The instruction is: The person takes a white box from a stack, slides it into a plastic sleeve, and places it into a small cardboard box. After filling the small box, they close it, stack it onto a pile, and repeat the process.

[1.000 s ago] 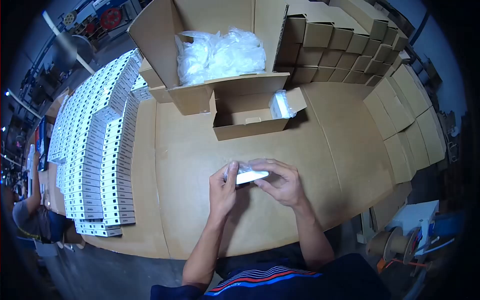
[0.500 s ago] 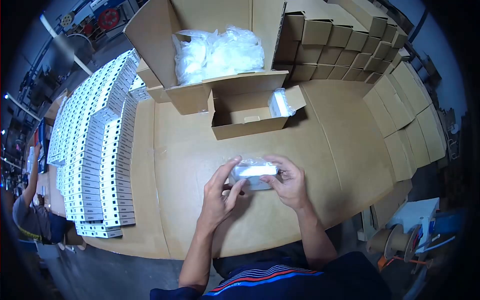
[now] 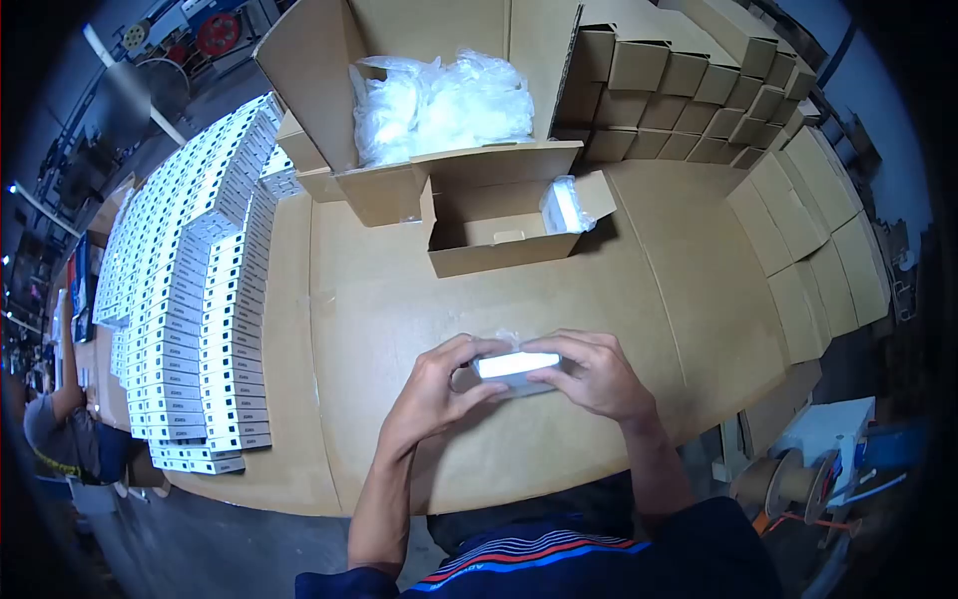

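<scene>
A small white box [image 3: 517,365] in clear plastic wrap is held between both hands above the cardboard-covered table. My left hand [image 3: 446,387] grips its left end, thumb below and fingers along the top. At the right end, my right hand [image 3: 591,371] pinches it the same way. Beyond the hands stands an open brown carton [image 3: 504,259], with one wrapped white box [image 3: 566,207] upright at its right end. Behind that, a large carton [image 3: 377,200] holds a heap of clear plastic bags [image 3: 444,105].
Stacks of white boxes [image 3: 235,349] line the table's left side. Brown cartons [image 3: 689,95] are piled at the back right, with more cartons [image 3: 808,240] along the right edge. A co-worker [image 3: 75,429] is at the far left. A wire spool [image 3: 788,481] stands lower right.
Both hands have closed in further around the wrapped box, and the plastic above it now sits lower, pressed under the fingers. The box is slightly lower in view.
</scene>
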